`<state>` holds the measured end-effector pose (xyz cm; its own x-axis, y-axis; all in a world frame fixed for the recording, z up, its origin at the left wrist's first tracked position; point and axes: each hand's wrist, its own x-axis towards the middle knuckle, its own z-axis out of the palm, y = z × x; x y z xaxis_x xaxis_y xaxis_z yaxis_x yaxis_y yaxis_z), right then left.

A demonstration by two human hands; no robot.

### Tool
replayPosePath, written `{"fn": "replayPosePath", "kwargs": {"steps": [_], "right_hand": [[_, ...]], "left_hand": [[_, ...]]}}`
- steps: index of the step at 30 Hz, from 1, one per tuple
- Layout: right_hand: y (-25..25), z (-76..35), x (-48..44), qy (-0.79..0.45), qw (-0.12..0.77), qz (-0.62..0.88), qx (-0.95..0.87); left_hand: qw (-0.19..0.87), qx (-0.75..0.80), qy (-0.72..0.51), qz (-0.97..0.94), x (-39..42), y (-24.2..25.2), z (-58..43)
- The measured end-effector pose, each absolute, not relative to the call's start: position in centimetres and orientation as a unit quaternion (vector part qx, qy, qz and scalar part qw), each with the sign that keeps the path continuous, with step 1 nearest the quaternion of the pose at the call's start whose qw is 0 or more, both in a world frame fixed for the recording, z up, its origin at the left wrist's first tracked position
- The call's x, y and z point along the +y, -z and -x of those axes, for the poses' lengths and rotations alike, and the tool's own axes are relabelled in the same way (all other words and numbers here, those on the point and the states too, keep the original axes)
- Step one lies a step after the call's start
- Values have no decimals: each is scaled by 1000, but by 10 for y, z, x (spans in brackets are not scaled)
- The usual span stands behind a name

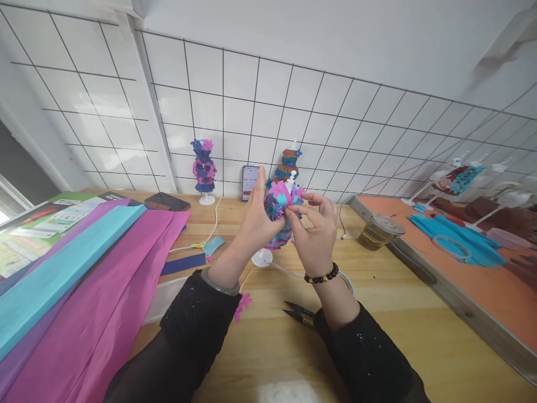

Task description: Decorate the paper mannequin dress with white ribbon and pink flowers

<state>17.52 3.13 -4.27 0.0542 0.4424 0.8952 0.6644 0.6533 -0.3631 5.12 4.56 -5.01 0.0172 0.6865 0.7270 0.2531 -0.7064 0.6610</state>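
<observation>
One paper-dressed miniature mannequin [279, 242] leans right mid-bench [260, 341], partly hidden by the hands: right hand [315, 232] pinching its pink trim [288, 196], left hand's [258, 218] grip unclear. Behind, a brown-dressed mannequin [289, 163] is half covered; left, paper sheets [113, 280] run off-view.

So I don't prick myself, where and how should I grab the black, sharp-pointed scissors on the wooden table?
Probably grip the scissors by the handle end, from the right: the parted blades point left. Your black fabric right sleeve hides that end.
</observation>
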Motion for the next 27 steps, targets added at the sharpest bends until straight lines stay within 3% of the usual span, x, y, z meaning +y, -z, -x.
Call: {"fn": "replayPosePath", "kwargs": {"steps": [27], "right_hand": [[41, -177, 30, 100, 584, 387, -706]], "left_hand": [[185, 367, -618, -671, 46, 49, -50]]}}
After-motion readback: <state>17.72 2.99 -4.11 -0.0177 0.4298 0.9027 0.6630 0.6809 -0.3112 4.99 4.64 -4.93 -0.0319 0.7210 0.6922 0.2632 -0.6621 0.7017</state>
